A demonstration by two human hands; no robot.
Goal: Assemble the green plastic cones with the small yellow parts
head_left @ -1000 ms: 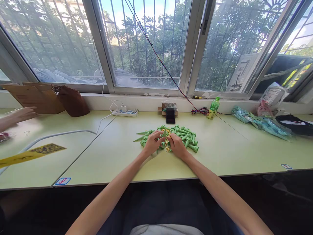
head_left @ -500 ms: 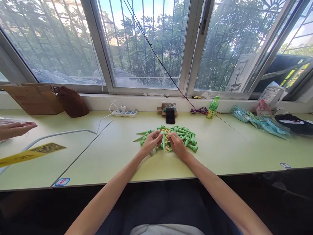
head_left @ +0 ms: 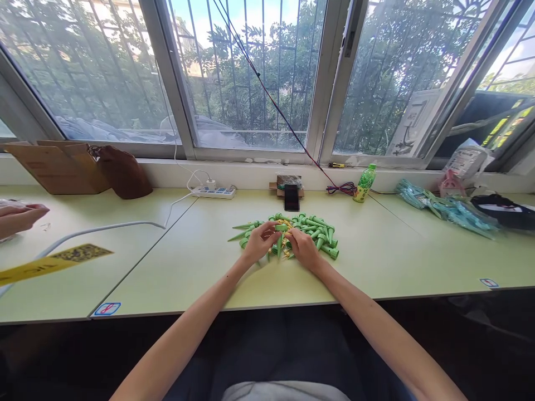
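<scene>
My left hand [head_left: 259, 243] is closed on a green plastic spike [head_left: 280, 244], its wide capped end up and its point down. My right hand [head_left: 304, 248] is closed close beside the spike, thumb and fingertips pinched together; what they hold is too small to make out. Around both hands lies a pile of similar green spikes [head_left: 321, 229], spread over the pale green table [head_left: 376, 256]. Small yellow parts [head_left: 286, 255] lie among them, partly hidden by my fingers.
A phone [head_left: 291, 197] leans on a small box behind the pile. Along the window stand a power strip [head_left: 215, 192], a green bottle [head_left: 365, 182] and a brown bag [head_left: 124, 172]. Bagged parts [head_left: 447, 209] lie right. Another person's hand [head_left: 20, 219] is at far left.
The spike in my left hand has turned slightly, and its cap shows more clearly between my fingers. My right hand stays close beside it. The other person's hand has shifted left.
</scene>
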